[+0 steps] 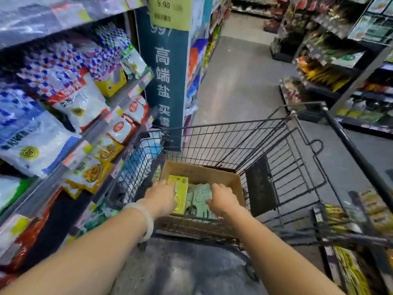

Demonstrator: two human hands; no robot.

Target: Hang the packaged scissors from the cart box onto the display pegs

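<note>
A cardboard box (204, 177) is being carried in the bottom of a black wire cart (244, 141), close against the cart's near end and left side, with bare basket floor left open on its right. Both hands are being lowered into the box. A yellow-green packet of scissors (180, 193) is being gripped by the left hand (162, 195), its fingers curled round the packet's left edge; the packet is being held upright and tilted, its top edge raised just above the box's rim. A white bracelet (146, 220) is being worn on the left wrist. The right hand (222, 199) is being laid, fingers bent down, on the pale green packets (198, 198) lying flat in the box; whether anything is actually being grasped by it cannot be told, since the fingertips are hidden.

The cart's left side is being crowded by shelves (85, 137) stocked with bags, whose front edge is running almost against the wire rim. A dark blue pillar sign (164, 86) with white characters is being shown just beyond the cart's far left corner, a yellow price card (170, 11) above it. Past the far end of the cart, open grey aisle floor (240, 77) is being offered, running away between the pillar and the shelves on the right (350, 71). The cart handle bar (348, 143) is being seen slanting along the right.
</note>
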